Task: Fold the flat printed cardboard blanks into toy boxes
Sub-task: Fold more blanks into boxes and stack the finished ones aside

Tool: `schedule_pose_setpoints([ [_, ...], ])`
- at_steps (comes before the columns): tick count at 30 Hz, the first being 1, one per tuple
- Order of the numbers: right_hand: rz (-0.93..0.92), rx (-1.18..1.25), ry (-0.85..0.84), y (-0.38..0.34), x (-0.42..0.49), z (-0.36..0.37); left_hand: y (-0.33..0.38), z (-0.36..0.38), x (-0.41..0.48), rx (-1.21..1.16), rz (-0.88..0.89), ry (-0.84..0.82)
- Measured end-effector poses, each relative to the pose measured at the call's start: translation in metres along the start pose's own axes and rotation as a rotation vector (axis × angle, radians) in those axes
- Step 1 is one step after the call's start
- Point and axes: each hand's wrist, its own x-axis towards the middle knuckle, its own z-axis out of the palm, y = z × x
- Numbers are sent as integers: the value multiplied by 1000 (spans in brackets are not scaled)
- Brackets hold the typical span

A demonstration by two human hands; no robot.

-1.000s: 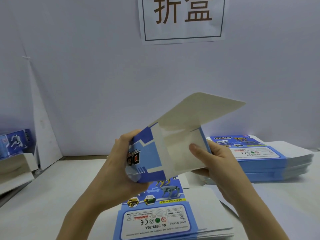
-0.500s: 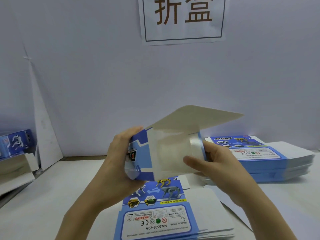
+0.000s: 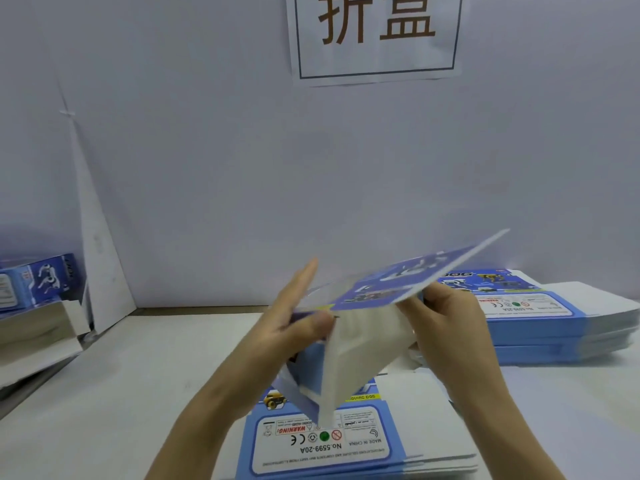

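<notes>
Since half a second earlier, the box (image 3: pixel 363 344) had tipped toward the person, and its wide flap (image 3: pixel 408 282), which had shown its white underside, lay over the top with its blue printed face up. The left hand's fingers had also straightened from their earlier curl. Directly below the box, a stack of flat blanks (image 3: pixel 346 445) lay on the white table (image 3: pixel 121 393), and the box's lower corner hid part of the top sheet's print. To the right of the box and farther back sat a taller stack of blanks (image 3: pixel 554 327), partly hidden by the flap and the right hand. Well to the left of the box, folded blue boxes (image 3: pixel 38 278) rested above a white tray (image 3: pixel 34 330), with a white card (image 3: pixel 93 254) leaning on the wall beside them. High above the box hung a paper sign (image 3: pixel 375 32). The box itself was held in the air between both hands and was blurred. The left hand (image 3: pixel 294 327) kept its fingers straight and pressed together along the box's left side, while its thumb (image 3: pixel 318 322) pinched the near edge against them. The right hand (image 3: pixel 446 323) gripped the box's right side under the flap, its fingers curled around that wall with their tips out of sight.
</notes>
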Motion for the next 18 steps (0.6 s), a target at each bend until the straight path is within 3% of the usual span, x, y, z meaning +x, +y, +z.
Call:
schedule_pose_setpoints([
  [2,-5,-55,16,-2,0,-3,-6,5,-6,43,-76,-62],
  [6,-12,-218,13,-6,3,-12,-3,11,-10,111,-39,-152],
  [9,-34,-267,23,-7,3,-12,3,16,-13,136,-75,-110],
  [14,-65,-297,36,-3,7,-16,6,14,-7,-42,8,7],
  [18,-55,-238,-85,-1,5,-11,10,10,-3,-145,62,160],
])
